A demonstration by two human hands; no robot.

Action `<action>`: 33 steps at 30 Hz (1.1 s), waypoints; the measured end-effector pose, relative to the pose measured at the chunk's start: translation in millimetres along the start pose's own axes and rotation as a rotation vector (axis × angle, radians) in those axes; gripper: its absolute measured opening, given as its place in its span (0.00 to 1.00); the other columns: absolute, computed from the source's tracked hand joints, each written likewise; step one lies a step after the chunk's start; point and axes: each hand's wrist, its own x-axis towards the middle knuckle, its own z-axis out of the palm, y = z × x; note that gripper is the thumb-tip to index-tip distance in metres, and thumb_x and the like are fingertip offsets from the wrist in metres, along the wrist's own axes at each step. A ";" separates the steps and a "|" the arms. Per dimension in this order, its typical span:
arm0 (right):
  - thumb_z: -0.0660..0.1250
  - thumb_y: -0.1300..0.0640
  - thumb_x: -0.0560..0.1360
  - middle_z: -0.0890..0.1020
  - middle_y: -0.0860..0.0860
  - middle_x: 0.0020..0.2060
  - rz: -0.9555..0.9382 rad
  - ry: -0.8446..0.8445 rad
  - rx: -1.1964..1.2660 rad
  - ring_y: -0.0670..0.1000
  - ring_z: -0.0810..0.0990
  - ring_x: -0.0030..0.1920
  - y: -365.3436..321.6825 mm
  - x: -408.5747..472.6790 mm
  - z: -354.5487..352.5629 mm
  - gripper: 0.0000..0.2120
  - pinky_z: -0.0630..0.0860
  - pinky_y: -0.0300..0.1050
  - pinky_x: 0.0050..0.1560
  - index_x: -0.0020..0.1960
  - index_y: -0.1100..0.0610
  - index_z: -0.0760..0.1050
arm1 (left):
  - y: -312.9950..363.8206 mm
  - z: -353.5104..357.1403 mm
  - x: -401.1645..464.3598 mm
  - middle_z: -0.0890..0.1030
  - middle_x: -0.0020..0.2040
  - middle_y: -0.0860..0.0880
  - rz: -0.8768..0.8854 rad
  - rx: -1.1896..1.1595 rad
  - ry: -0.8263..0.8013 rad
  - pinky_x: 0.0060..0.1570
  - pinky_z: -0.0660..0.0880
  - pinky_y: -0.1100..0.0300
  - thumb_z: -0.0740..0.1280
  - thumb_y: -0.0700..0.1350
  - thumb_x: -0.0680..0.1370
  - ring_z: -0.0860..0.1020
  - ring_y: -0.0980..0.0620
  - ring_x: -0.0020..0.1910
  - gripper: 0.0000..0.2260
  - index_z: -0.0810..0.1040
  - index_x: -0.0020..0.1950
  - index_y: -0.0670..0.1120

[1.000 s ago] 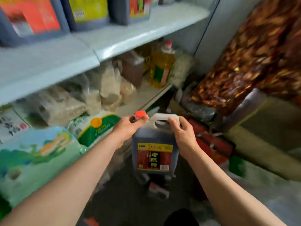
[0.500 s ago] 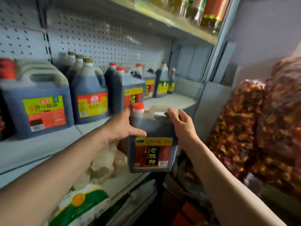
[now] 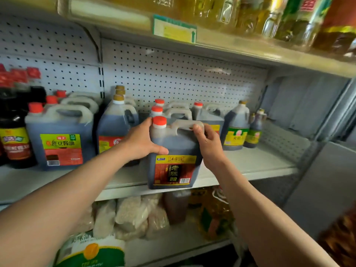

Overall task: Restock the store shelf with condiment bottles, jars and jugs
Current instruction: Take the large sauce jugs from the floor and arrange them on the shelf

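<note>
A dark vinegar jug with a red cap and a red and yellow label is at the front edge of the grey middle shelf; whether its base rests on the shelf is unclear. My left hand grips the jug's left shoulder, thumb across its front. My right hand curls its fingers around the jug's white handle. Behind it stand two jugs of the same kind with red caps.
Large soy sauce jugs and dark bottles fill the shelf's left side. Smaller green-labelled bottles stand to the right. Oil bottles line the shelf above. Bags of grain lie on the shelf below.
Both hands have lifted the jug from low near the floor up to the middle shelf and moved it forward to the shelf's front edge. The view has tilted upward.
</note>
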 end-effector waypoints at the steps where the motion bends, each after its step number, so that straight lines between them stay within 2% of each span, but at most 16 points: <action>1: 0.66 0.53 0.82 0.85 0.44 0.42 -0.007 -0.009 0.011 0.42 0.81 0.46 6.1 6.1 1.9 0.06 0.77 0.46 0.52 0.50 0.54 0.80 | -3.3 1.3 5.0 0.78 0.64 0.53 -0.014 0.012 0.011 0.59 0.73 0.55 0.84 0.50 0.59 0.76 0.51 0.61 0.42 0.69 0.68 0.53; 6: 0.67 0.48 0.81 0.86 0.52 0.51 -0.028 -0.044 -0.002 0.53 0.83 0.55 19.6 21.9 4.8 0.10 0.78 0.61 0.62 0.53 0.53 0.81 | -10.1 2.8 15.8 0.78 0.63 0.52 -0.080 0.036 0.050 0.61 0.75 0.48 0.80 0.63 0.47 0.76 0.50 0.61 0.47 0.70 0.65 0.58; 9: 0.67 0.48 0.79 0.84 0.50 0.57 -0.117 -0.139 -0.026 0.49 0.81 0.60 27.5 23.3 -4.2 0.09 0.75 0.62 0.65 0.58 0.47 0.80 | -15.5 5.4 17.2 0.79 0.61 0.54 -0.082 -0.034 0.046 0.59 0.77 0.47 0.80 0.63 0.47 0.78 0.51 0.59 0.46 0.71 0.64 0.58; 10: 0.68 0.50 0.79 0.81 0.48 0.62 -0.138 -0.193 -0.060 0.47 0.78 0.65 32.0 22.0 -9.1 0.14 0.74 0.61 0.68 0.64 0.45 0.77 | -16.0 6.4 16.6 0.80 0.61 0.55 -0.083 -0.057 0.046 0.59 0.77 0.47 0.80 0.62 0.47 0.78 0.52 0.58 0.46 0.71 0.64 0.59; 12: 0.71 0.51 0.76 0.72 0.47 0.73 -0.147 -0.331 -0.117 0.49 0.69 0.74 46.1 18.6 -21.7 0.30 0.68 0.61 0.73 0.76 0.43 0.66 | -18.2 7.1 17.3 0.81 0.60 0.57 -0.092 -0.100 0.042 0.58 0.78 0.46 0.81 0.60 0.48 0.79 0.53 0.58 0.45 0.71 0.64 0.60; 14: 0.76 0.57 0.73 0.67 0.49 0.76 -0.086 -0.478 -0.094 0.52 0.67 0.76 59.7 14.1 -29.7 0.45 0.69 0.61 0.73 0.81 0.45 0.54 | -20.3 6.6 18.8 0.81 0.59 0.58 -0.106 -0.119 0.040 0.57 0.78 0.46 0.82 0.60 0.48 0.79 0.53 0.58 0.45 0.71 0.64 0.62; 16: 0.80 0.60 0.69 0.67 0.47 0.76 -0.057 -0.527 -0.142 0.48 0.68 0.75 65.9 13.5 -33.3 0.54 0.73 0.54 0.71 0.82 0.47 0.48 | -21.3 6.6 20.5 0.81 0.58 0.59 -0.117 -0.142 0.042 0.57 0.79 0.46 0.82 0.59 0.49 0.80 0.53 0.58 0.44 0.71 0.63 0.63; 18: 0.80 0.59 0.66 0.69 0.42 0.73 -0.077 -0.512 -0.192 0.42 0.69 0.73 67.1 18.0 -33.0 0.55 0.74 0.43 0.68 0.82 0.50 0.49 | -20.3 7.4 21.7 0.82 0.58 0.58 -0.121 -0.175 0.040 0.56 0.79 0.45 0.82 0.58 0.49 0.80 0.53 0.57 0.45 0.71 0.64 0.62; 20: 0.81 0.58 0.65 0.71 0.35 0.69 -0.088 -0.484 -0.210 0.39 0.70 0.71 68.0 23.8 -32.0 0.55 0.73 0.38 0.65 0.81 0.52 0.51 | -20.0 9.0 25.4 0.82 0.58 0.58 -0.126 -0.204 0.036 0.55 0.79 0.45 0.82 0.57 0.49 0.81 0.53 0.57 0.44 0.72 0.64 0.61; 22: 0.81 0.57 0.64 0.73 0.33 0.67 -0.097 -0.456 -0.218 0.39 0.71 0.71 70.3 29.4 -30.4 0.54 0.75 0.40 0.65 0.81 0.51 0.52 | -18.8 9.0 29.5 0.82 0.57 0.58 -0.139 -0.207 0.040 0.54 0.80 0.45 0.83 0.54 0.51 0.81 0.53 0.56 0.41 0.73 0.63 0.62; 27: 0.82 0.52 0.64 0.75 0.39 0.67 -0.120 -0.449 -0.248 0.45 0.73 0.70 76.4 43.8 -25.2 0.54 0.77 0.55 0.66 0.80 0.44 0.53 | -24.7 9.5 46.0 0.81 0.59 0.56 -0.159 -0.202 0.053 0.55 0.80 0.46 0.84 0.46 0.58 0.80 0.52 0.56 0.39 0.72 0.65 0.60; 31: 0.82 0.55 0.65 0.75 0.34 0.66 -0.150 -0.443 -0.297 0.42 0.73 0.69 78.1 55.4 -16.8 0.51 0.77 0.50 0.65 0.78 0.42 0.55 | -30.2 7.0 59.2 0.82 0.58 0.56 -0.168 -0.213 0.039 0.54 0.80 0.45 0.83 0.51 0.53 0.81 0.51 0.56 0.42 0.72 0.65 0.59; 33: 0.81 0.58 0.66 0.75 0.36 0.66 -0.150 -0.462 -0.296 0.43 0.74 0.69 77.6 60.0 -14.2 0.49 0.78 0.48 0.64 0.77 0.43 0.56 | -31.3 6.2 63.2 0.81 0.59 0.55 -0.180 -0.207 0.033 0.55 0.80 0.45 0.83 0.53 0.52 0.81 0.51 0.56 0.43 0.72 0.65 0.59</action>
